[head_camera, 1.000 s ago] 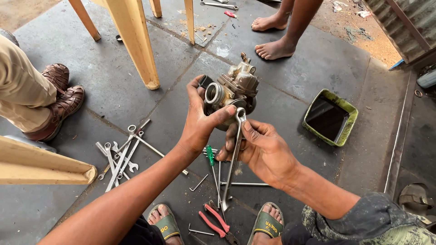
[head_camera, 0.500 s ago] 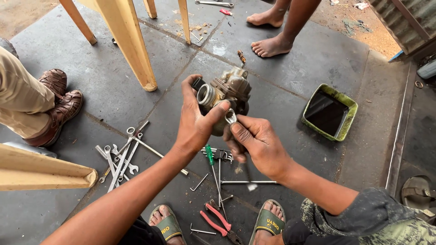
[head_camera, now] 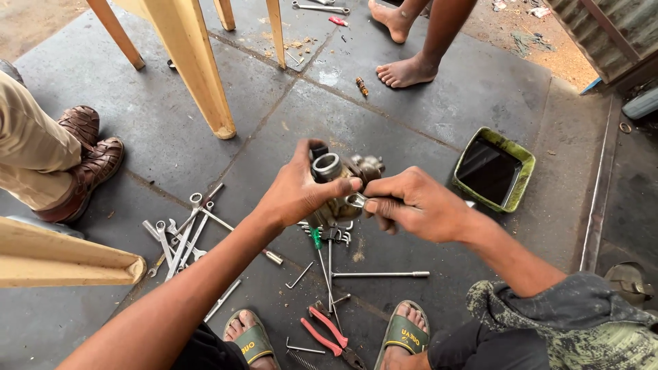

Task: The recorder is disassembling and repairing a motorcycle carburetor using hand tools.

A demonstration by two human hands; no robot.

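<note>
At the centre of the frame a grimy grey metal carburettor (head_camera: 340,183), probably heavy, rigid and oily-slick, so best held around its body, sits clasped in the left hand (head_camera: 296,193), while the right hand (head_camera: 415,205) pinches a steel spanner (head_camera: 356,200) against it, above scattered spanners (head_camera: 179,231) and red-handled pliers (head_camera: 330,336) on the floor.

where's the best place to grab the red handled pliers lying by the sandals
Take the red-handled pliers by the two red grips, coming straight down from above. They lie flat on the concrete floor with the handles splayed toward the upper left and the dark jaws toward the lower right, so the handles are the widest, covered part. They lie between the green sandals, so a sideways approach looks cramped.
</note>
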